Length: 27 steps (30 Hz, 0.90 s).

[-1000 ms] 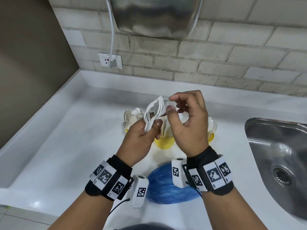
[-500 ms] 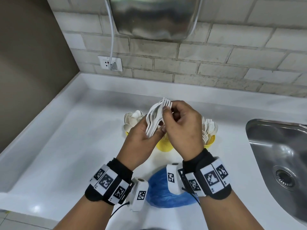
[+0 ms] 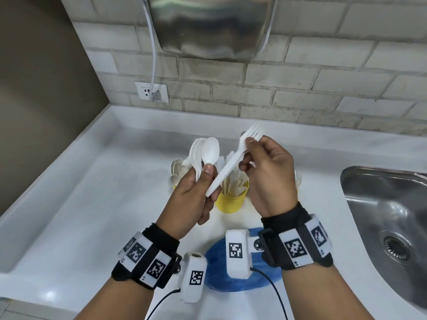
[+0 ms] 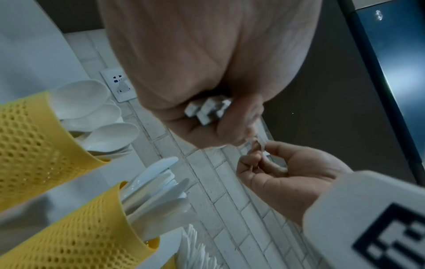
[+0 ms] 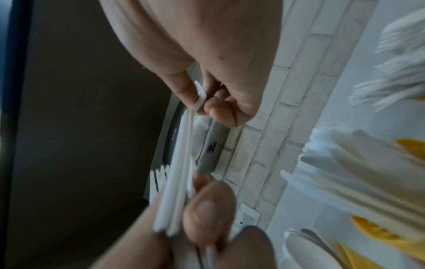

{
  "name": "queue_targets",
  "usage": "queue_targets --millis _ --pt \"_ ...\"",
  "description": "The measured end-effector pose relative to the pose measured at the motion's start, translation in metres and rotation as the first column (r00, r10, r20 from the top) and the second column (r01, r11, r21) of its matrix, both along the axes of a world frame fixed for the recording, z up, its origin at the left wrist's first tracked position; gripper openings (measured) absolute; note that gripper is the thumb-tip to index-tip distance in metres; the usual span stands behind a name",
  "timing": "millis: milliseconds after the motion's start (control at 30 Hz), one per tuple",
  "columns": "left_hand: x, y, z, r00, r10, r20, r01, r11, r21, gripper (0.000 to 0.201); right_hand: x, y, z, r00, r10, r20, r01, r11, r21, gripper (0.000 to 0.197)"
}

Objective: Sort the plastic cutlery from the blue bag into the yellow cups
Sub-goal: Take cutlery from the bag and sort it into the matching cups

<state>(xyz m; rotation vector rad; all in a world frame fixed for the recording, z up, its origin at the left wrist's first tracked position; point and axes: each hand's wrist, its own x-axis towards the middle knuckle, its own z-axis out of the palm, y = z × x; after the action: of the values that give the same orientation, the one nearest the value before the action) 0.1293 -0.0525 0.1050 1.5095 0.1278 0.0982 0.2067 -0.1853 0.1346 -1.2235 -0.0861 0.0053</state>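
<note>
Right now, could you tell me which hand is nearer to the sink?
Right. The right hand, pinching a fork, is beside the sink; the left hand, gripping spoons, is farther away.

White counter (image 3: 76, 204) in a corner, bounded behind by pale grey brick-tile wall (image 3: 300, 93) and on the left by plain brown wall (image 3: 41, 88), with steel sink (image 3: 388, 204) at right, socket (image 3: 151, 91) with white cord, and steel hand dryer (image 3: 208, 24) above.
</note>
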Motion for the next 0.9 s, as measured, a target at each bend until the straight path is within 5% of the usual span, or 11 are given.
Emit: queue_targets --millis 167,267,400,600,767,900 --pt "0.000 0.001 0.000 0.997 0.023 -0.071 -0.027 0.999 -0.046 0.041 0.007 -0.015 0.013 0.983 0.036 -0.181 0.031 0.934 0.355 0.013" --pt "0.001 0.002 0.000 0.997 0.019 -0.075 -0.020 1.000 -0.013 0.038 0.006 -0.018 0.017 0.988 0.084 -0.132 -0.027 0.921 0.389 0.013" --pt "0.004 0.001 -0.002 0.995 0.039 -0.088 -0.039 0.999 0.009 0.038 0.000 -0.017 0.019 0.979 0.201 -0.040 -0.184 0.948 0.260 0.021" --pt "0.006 0.001 -0.005 0.995 0.072 -0.068 -0.069 0.997 0.046 0.037 -0.008 -0.009 0.013 0.907 0.405 -0.112 -0.412 0.910 -0.044 0.036" --pt "0.008 -0.003 -0.002 0.993 0.074 0.088 -0.092 0.970 0.223 0.021 -0.017 -0.002 0.012 0.931 0.357 0.078 -0.286 0.846 -0.451 0.021" --pt "0.009 -0.002 -0.008 0.988 0.050 0.146 -0.092 0.949 0.301 0.022 -0.022 0.009 0.004 0.923 0.328 0.201 -0.200 0.855 -0.478 0.021"
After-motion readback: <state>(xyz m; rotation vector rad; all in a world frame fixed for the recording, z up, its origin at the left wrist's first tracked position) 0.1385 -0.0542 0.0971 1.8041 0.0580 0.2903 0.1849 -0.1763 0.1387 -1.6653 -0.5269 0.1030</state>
